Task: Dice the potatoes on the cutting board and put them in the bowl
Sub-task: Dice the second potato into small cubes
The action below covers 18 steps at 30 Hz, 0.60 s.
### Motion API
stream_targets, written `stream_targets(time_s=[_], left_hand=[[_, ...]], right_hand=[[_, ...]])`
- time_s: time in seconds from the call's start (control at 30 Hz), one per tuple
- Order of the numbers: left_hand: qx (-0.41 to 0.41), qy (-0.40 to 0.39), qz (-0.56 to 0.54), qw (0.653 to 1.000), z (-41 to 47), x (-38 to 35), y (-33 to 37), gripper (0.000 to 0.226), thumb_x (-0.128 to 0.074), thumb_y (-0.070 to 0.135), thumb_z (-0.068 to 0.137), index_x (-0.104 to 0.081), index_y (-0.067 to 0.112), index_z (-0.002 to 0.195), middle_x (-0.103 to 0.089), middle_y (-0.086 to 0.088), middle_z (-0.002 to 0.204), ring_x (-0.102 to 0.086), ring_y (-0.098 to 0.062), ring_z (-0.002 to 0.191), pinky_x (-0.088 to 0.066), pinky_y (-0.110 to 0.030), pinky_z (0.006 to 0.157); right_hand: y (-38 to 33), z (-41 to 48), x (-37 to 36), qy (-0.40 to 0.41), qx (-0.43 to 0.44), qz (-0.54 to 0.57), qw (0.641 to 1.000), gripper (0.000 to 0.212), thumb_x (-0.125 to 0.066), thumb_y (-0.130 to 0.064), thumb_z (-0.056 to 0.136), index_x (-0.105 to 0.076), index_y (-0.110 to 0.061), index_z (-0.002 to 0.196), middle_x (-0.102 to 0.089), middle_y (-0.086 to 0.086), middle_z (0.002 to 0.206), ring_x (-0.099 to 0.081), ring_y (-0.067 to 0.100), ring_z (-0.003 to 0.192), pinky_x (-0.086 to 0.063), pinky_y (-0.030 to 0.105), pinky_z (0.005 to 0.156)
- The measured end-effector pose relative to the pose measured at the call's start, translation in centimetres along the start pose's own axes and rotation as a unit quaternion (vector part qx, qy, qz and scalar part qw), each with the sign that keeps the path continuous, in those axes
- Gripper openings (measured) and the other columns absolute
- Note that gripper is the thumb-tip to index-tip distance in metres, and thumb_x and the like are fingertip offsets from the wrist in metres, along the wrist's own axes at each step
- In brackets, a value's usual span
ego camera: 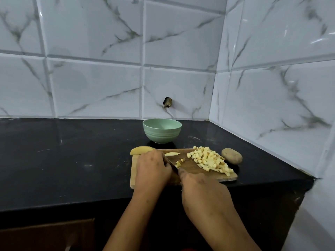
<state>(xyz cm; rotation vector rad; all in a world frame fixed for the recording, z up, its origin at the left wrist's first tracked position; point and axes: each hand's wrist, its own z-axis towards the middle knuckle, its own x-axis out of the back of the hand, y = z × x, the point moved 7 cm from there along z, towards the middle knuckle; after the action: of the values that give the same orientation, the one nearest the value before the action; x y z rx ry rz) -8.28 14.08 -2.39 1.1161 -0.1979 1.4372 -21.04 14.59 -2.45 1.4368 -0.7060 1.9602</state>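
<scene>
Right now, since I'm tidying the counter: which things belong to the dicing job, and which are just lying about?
Job: cutting board, knife, diced potato, potato wedge, whole potato, green bowl.
Not part of it: dark chip in the wall tile.

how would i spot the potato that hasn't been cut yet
Find the wooden cutting board on the black counter. Just off its right edge, beside the pile of diced potato, lies the whole potato. It alone is brown-skinned and uncut.
</scene>
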Motion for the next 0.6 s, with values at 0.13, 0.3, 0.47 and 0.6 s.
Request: stream_targets(time_s=[0.13,0.3,0.47,0.6], left_hand=[[0.006,0.009,0.002,1.000,-0.1,0.1,-0.2,0.015,-0.057,0.020,0.085,-0.071,0.016,0.089,-0.069,0.002,0.088,-0.060,-0.013,0.085,-0.046,-0.026,0.077],[-0.007,0.015,0.032,0.999,0.0,0.0,0.1,0.019,-0.051,0.027,0.092,-0.067,0.017,0.096,-0.066,0.003,0.095,-0.058,-0.012,0.091,-0.045,-0.026,0.083],[-0.028,-0.021,0.079,0.996,0.7,-1.4,0.9,0.019,-0.045,0.020,0.094,-0.062,0.016,0.101,-0.062,0.000,0.102,-0.057,-0.015,0.093,-0.049,-0.028,0.080],[-0.040,-0.070,0.060,0.995,1.8,-3.2,2.1,0.018,-0.048,0.022,0.094,-0.058,0.019,0.109,-0.058,0.001,0.110,-0.052,-0.016,0.102,-0.045,-0.027,0.081]], right_hand=[[0.2,0.4,-0.1,-0.004,-0.008,-0.009,1.000,0.055,-0.044,-0.010,0.097,-0.026,-0.026,0.147,-0.062,0.001,0.108,-0.057,0.016,0.083,-0.038,0.028,0.061],[1.8,-0.8,0.0,0.020,-0.024,0.020,0.999,0.048,-0.038,-0.021,0.101,-0.028,-0.037,0.145,-0.062,-0.006,0.104,-0.060,0.013,0.088,-0.046,0.028,0.065],[6.3,-0.6,0.3,0.038,-0.099,0.120,0.987,0.039,-0.033,-0.036,0.102,-0.039,-0.045,0.140,-0.060,-0.010,0.107,-0.055,0.006,0.080,-0.049,0.026,0.069],[8.8,0.1,-0.4,0.005,-0.135,0.235,0.963,0.035,-0.040,-0.036,0.101,-0.051,-0.039,0.134,-0.060,-0.011,0.095,-0.059,0.009,0.074,-0.049,0.028,0.068]])
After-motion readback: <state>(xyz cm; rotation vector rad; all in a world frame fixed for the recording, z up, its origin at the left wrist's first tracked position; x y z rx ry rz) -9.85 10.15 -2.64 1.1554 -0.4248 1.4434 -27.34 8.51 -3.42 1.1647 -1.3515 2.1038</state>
